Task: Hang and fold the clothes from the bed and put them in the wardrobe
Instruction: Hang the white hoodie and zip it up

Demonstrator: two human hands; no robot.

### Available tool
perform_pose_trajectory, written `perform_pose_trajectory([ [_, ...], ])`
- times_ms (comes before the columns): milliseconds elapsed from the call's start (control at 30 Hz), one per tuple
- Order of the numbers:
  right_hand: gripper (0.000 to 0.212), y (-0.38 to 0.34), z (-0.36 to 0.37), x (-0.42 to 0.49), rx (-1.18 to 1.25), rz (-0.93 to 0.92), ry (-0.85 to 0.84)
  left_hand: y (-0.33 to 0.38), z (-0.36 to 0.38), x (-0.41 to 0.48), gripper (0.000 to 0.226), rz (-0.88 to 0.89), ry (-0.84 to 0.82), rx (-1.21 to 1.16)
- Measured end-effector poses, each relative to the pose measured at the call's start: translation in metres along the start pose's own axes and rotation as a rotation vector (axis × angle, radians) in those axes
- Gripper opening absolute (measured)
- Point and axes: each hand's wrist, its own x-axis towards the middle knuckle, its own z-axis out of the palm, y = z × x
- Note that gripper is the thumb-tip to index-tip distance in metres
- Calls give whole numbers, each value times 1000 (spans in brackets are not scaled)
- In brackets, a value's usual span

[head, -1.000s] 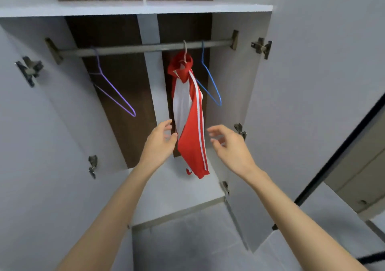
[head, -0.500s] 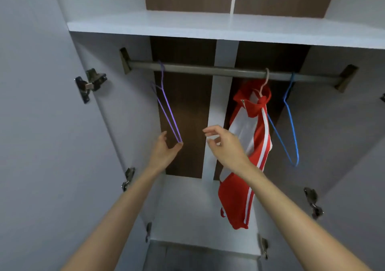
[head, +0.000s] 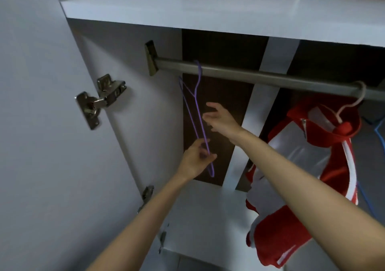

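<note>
A thin purple wire hanger [head: 197, 112] hangs from the grey wardrobe rail [head: 250, 78] near its left end. My left hand [head: 196, 159] pinches the hanger's lower part between thumb and fingers. My right hand [head: 220, 120] is just right of the hanger at mid height, fingers spread and relaxed, holding nothing. Further right a red and white jacket [head: 312, 156] hangs on a pale hanger from the same rail, partly behind my right forearm.
The white top shelf [head: 208, 10] juts out above the rail. The open left door [head: 41, 124] with its metal hinges [head: 100, 99] stands close on the left. A blue hanger [head: 379, 129] shows at the right edge. The white wardrobe floor [head: 208, 218] lies below.
The view has swung left and closer to the purple hanger. My left hand has closed its fingers on the hanger's lower part; my right hand rose beside it, away from the jacket.
</note>
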Motion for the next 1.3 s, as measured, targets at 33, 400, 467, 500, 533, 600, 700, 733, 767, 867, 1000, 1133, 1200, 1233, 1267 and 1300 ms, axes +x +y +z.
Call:
perform_pose_trajectory([
  [33, 57, -3, 4, 7, 41, 6, -11, -2, -3, 2, 49, 11, 0, 12],
  [400, 58, -25, 0, 3, 83, -95, 36, 19, -20, -20, 37, 86, -5, 51],
  [467, 57, -23, -8, -11, 66, -86, 28, 26, -17, -32, 31, 91, -25, 32],
  [500, 56, -20, -13, -20, 63, -76, 26, 30, -15, -39, 28, 93, -23, 27],
  [533, 55, -16, -18, -30, 68, -63, 27, 33, -12, -48, 28, 95, -10, 29],
  [600, 51, -8, -29, -52, 102, -22, 34, 36, -6, -66, 29, 84, 36, 50],
  [700, 45, 6, -43, -93, 123, 27, 58, 35, 6, -97, 32, 15, 115, 110],
  [733, 44, 12, -47, -109, 81, 25, 71, 34, 11, -107, 36, -7, 140, 136],
  [767, 43, 18, -51, -126, 22, 15, 84, 34, 16, -118, 41, -20, 159, 165],
  [867, 39, 36, -60, -178, -118, -16, 115, 37, 34, -153, 60, 20, 186, 235],
  [1000, 30, 56, -66, -247, -132, -13, 140, 43, 56, -191, 69, 136, 196, 374],
  [1133, 23, 68, -68, -316, -131, -7, 112, 44, 70, -221, 65, 204, 159, 612],
  [1200, 23, 71, -68, -347, -132, -1, 99, 43, 77, -231, 60, 267, 100, 676],
  [1233, 22, 73, -67, -362, -124, 5, 107, 42, 80, -235, 57, 293, 68, 688],
  [1267, 22, 74, -66, -375, -109, 18, 124, 41, 82, -239, 54, 315, 40, 691],
  [1300, 22, 76, -64, -388, -86, 42, 151, 40, 85, -242, 50, 335, 13, 684],
])
